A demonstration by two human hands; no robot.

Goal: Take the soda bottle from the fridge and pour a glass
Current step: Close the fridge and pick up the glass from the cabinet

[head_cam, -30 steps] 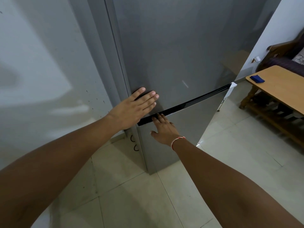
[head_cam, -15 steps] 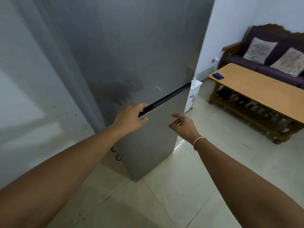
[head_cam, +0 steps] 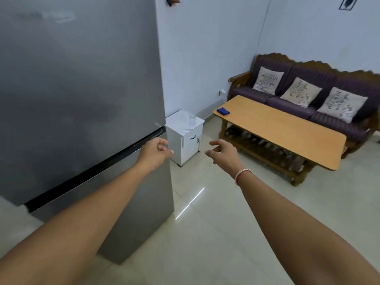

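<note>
Fridge (head_cam: 82,89) doors are both shut, so the step in hand is opening the fridge, the first part of the task. The left hand (head_cam: 154,151) sits at the right-hand edge of the fridge front, level with the dark gap (head_cam: 98,167) between the upper and lower doors; its fingers are curled loosely, and whether they hook the door edge or only hover beside it cannot be told. The right hand (head_cam: 223,152) hangs in the air just right of that edge, fingers spread and half bent, holding nothing. The soda bottle is not in view; by the task it should be inside the fridge, behind the closed doors. A clear glass (head_cam: 190,118) seems to stand on the small white cabinet (head_cam: 185,138) just beside the fridge's right side, though it is faint. Beyond lie a wooden table (head_cam: 281,130) with a blue object (head_cam: 223,111) at its far corner, and a sofa (head_cam: 308,93). The next move likely calls for a firm hold on the free edge of the upper door and a pull outward, with the body clear of the swing, then a look inside for the bottle
</note>
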